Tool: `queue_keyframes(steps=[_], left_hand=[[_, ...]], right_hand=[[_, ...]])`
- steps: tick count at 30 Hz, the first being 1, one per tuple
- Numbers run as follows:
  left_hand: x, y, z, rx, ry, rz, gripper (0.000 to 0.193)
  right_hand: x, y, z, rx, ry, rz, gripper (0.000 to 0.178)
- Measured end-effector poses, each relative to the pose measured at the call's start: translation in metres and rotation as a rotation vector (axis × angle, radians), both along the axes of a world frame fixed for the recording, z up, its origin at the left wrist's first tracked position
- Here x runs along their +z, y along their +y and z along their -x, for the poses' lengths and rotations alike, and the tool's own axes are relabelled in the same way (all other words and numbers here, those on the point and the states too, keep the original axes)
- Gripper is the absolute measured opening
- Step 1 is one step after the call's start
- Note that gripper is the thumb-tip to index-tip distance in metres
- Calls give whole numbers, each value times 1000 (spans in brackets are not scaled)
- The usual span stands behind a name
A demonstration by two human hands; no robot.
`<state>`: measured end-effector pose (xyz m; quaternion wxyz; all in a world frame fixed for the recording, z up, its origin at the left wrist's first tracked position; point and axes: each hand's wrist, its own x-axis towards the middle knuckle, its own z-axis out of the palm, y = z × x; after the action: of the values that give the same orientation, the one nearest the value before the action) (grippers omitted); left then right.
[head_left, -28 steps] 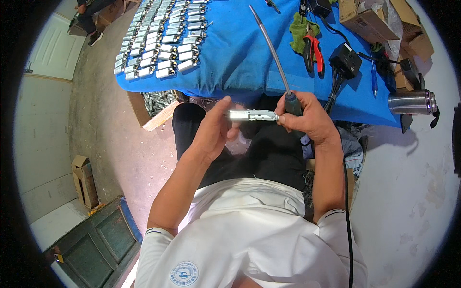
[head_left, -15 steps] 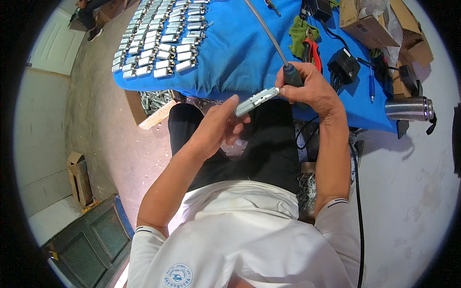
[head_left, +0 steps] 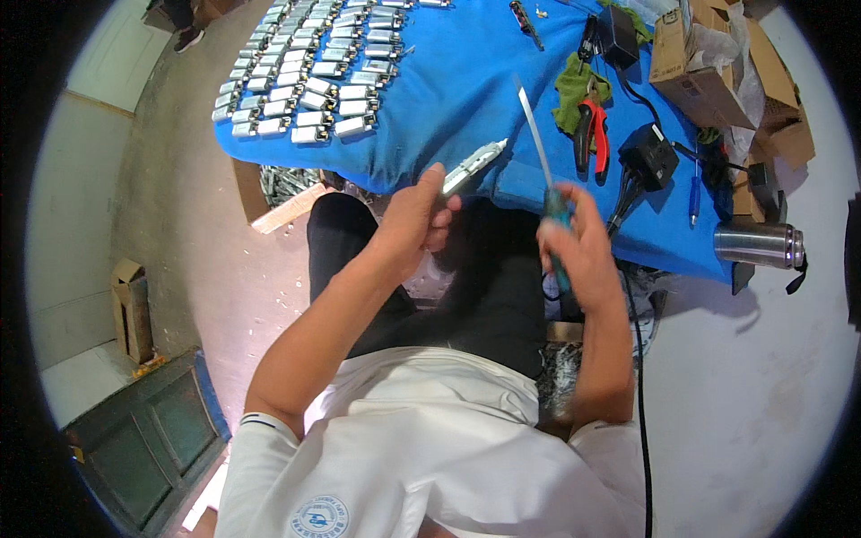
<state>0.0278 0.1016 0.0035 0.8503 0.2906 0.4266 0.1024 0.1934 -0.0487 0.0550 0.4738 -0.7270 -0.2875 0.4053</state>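
My left hand grips a slim silvery metal part between thumb and fingers, its narrow end tilted up and to the right over my lap. Closed around the teal handle of a screwdriver is my right hand, a little blurred by motion. The long shaft points up toward the far side, apart from the metal part. Rows of small silvery metal assemblies lie at the far left of the blue-covered table.
Red-and-black pliers rest by a green cloth. Black adapters with cables, a blue pen and a steel flask are on the right. Cardboard boxes stand behind; a box of metal pieces sits below the table.
My right hand has come away from the metal part and moved down, turning the screwdriver more upright. The left hand still holds the part, now tilted more steeply.
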Motion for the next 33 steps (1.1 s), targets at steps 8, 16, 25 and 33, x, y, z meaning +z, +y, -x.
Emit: queue_keyframes(steps=[8,16,25,33], left_hand=[[0,-3,0,3,-20,-24,47],[1,-6,-2,9,-13,-48,47],[1,-10,-3,21,15,-69,46],[0,-9,-3,17,20,-64,45]], right_hand=[[25,-87,24,239,-370,76,46],[45,-86,31,214,-449,82,37],[53,-85,32,249,-620,64,35],[53,-85,32,237,-774,30,35]])
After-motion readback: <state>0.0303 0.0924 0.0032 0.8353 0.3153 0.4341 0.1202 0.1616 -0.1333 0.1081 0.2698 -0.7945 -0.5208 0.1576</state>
